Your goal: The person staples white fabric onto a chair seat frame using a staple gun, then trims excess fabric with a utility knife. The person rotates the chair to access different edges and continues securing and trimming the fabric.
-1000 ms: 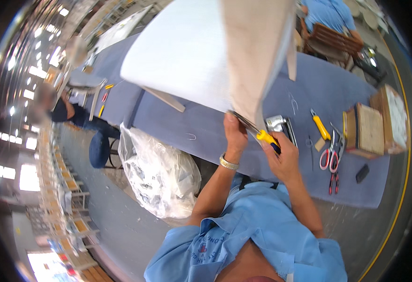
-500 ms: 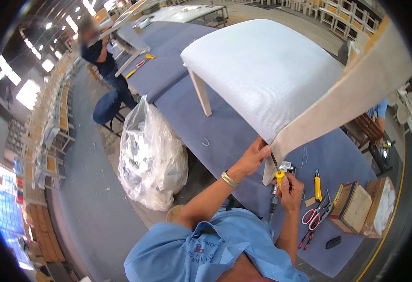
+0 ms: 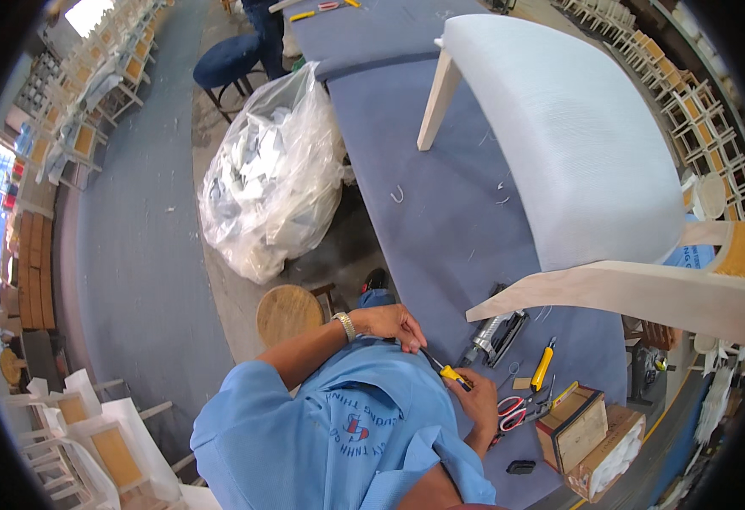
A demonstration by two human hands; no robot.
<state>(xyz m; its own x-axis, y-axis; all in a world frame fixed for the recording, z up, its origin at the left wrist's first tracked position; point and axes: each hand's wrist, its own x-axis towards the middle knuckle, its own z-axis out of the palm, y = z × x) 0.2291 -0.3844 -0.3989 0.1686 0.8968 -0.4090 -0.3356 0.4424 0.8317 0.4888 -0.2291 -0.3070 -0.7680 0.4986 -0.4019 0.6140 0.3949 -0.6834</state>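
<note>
My right hand [image 3: 476, 398] grips the yellow handle of a screwdriver [image 3: 453, 374], its thin shaft pointing up and left. Close to the tip of that shaft is my left hand [image 3: 392, 325], fingers curled together in front of my blue shirt; whatever they pinch is too small to make out. Both hands are apart from the chair [image 3: 576, 136], which stands on the cloth-covered table [image 3: 415, 221] with a light grey padded seat and pale bare wood. A metal staple gun [image 3: 496, 336] lies beneath the chair's wooden rear leg, just beyond my hands.
Right of my hands lie a yellow cutter knife [image 3: 543, 364], red-handled scissors [image 3: 513, 414] and a black block [image 3: 521, 467], beside two boxes [image 3: 581, 429]. Left of the table are a clear bag of scraps [image 3: 275, 187] and a round wooden stool [image 3: 290, 315]. Another person's legs [image 3: 266, 38] show behind.
Both hands have come away from the chair's rear corner and back toward my body, bringing the screwdriver along. The view has tilted down and shifted left.
</note>
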